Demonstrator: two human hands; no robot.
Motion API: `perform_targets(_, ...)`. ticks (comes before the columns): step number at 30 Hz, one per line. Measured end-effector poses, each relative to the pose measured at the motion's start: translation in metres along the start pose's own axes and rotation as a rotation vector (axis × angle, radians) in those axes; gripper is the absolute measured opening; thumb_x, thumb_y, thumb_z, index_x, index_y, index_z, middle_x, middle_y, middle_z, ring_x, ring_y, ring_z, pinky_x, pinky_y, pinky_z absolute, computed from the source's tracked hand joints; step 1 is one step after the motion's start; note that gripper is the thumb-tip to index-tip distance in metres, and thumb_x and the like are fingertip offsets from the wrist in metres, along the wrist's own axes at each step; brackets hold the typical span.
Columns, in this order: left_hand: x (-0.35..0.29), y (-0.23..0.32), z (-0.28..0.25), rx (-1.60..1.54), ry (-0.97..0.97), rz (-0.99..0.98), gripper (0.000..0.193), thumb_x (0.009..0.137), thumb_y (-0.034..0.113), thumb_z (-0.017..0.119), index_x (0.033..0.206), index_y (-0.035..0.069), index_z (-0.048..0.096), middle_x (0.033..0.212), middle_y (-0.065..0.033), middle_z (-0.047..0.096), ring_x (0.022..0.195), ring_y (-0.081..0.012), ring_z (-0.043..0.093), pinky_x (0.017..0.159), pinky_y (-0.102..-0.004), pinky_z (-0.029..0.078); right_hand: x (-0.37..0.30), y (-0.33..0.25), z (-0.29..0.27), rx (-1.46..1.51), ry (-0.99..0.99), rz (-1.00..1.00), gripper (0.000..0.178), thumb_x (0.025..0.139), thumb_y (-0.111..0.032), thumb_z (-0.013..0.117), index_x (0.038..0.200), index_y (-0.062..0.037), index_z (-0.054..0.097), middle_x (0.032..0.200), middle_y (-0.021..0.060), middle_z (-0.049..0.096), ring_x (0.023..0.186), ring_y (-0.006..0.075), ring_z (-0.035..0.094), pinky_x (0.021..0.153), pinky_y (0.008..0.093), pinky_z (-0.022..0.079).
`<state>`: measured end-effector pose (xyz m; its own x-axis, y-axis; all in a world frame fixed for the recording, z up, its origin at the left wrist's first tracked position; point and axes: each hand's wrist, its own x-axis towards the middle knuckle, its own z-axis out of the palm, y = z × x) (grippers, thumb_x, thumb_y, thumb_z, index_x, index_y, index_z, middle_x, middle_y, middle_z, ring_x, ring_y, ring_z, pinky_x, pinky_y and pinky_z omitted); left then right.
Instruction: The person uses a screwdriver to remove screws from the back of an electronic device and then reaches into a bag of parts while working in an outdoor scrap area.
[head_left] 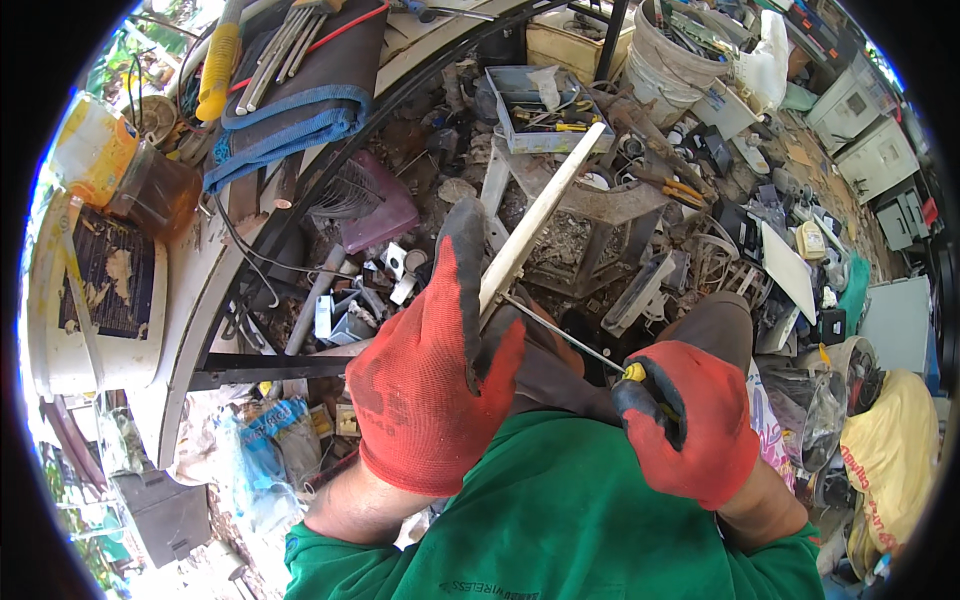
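Observation:
My left hand (425, 395), in a red glove with dark palm and fingers, is closed around a long, narrow off-white strip (546, 208). The strip slants up and away to the right, its far end free in the air. My right hand (700, 425), gloved the same way, grips a screwdriver (635, 372) by its yellow and black handle. Its thin metal shaft points left, and the tip meets the strip's near end beside my left fingers. Whether the tip sits in a screw or a gap cannot be made out.
At left runs a worktable (205, 300) holding a folded blue-edged cloth (300, 115) and metal rods. Ahead, a grey tray (560, 140) with tools sits by a dirty white bucket (675, 65). Scrap parts cover the ground. A yellow bag (890, 450) lies at right.

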<state>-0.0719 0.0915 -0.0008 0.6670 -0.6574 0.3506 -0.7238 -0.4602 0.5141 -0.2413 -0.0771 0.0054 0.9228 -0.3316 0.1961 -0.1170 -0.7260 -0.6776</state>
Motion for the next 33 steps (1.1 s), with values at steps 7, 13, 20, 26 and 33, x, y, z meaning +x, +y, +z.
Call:
perform_targets(7, 0.004, -0.001, -0.002, 0.001, -0.006, 0.031, 0.076, 0.078, 0.012, 0.080, 0.148, 0.007, 0.051, 0.113, -0.0158, 0.074, 0.095, -0.0294, 0.074, 0.085, -0.0351, 0.057, -0.003, -0.005, 0.017, -0.238, 0.208, -0.108, 0.037, 0.063, -0.011, 0.081, 0.096, -0.0030, 0.065, 0.081, 0.0115, 0.063, 0.069, 0.0310, 0.061, 0.057, 0.0397, 0.047)
perform_targets(13, 0.005, -0.001, -0.006, 0.087, -0.014, 0.102, 0.060, 0.077, 0.012, 0.081, 0.135, 0.013, 0.064, 0.112, -0.0158, 0.073, 0.093, -0.0323, 0.074, 0.081, -0.0370, 0.058, -0.002, -0.004, 0.014, -0.345, 0.256, -0.213, 0.045, 0.060, -0.005, 0.081, 0.102, 0.0009, 0.065, 0.086, 0.0161, 0.064, 0.073, 0.0348, 0.062, 0.060, 0.0418, 0.050)
perform_targets(20, 0.007, 0.007, -0.007, 0.203, -0.013, 0.143, 0.037, 0.074, 0.012, 0.083, 0.110, 0.014, 0.077, 0.115, -0.0187, 0.071, 0.093, -0.0353, 0.073, 0.077, -0.0394, 0.059, -0.002, 0.003, 0.007, 0.147, 0.180, -0.066, 0.036, 0.078, -0.008, 0.079, 0.109, 0.0043, 0.065, 0.085, 0.0141, 0.066, 0.068, 0.0229, 0.063, 0.058, 0.0313, 0.049)
perform_targets(26, 0.004, 0.002, -0.011, 0.189, -0.007, 0.098, 0.039, 0.074, 0.010, 0.082, 0.112, 0.015, 0.077, 0.116, -0.0184, 0.072, 0.094, -0.0353, 0.073, 0.078, -0.0393, 0.059, -0.007, 0.003, -0.036, 0.981, -0.323, 0.705, 0.037, 0.097, -0.016, 0.057, 0.125, 0.0079, 0.056, 0.086, 0.0090, 0.067, 0.071, 0.0097, 0.060, 0.061, 0.0226, 0.046)
perform_targets(33, 0.013, -0.005, -0.010, 0.091, 0.011, 0.047, 0.053, 0.076, 0.008, 0.079, 0.128, 0.011, 0.069, 0.115, -0.0160, 0.073, 0.101, -0.0313, 0.073, 0.087, -0.0356, 0.057, -0.013, -0.001, 0.006, 0.677, 0.030, 0.219, 0.030, 0.085, 0.001, 0.068, 0.113, 0.0009, 0.056, 0.098, 0.0113, 0.062, 0.083, 0.0124, 0.061, 0.070, 0.0288, 0.051)
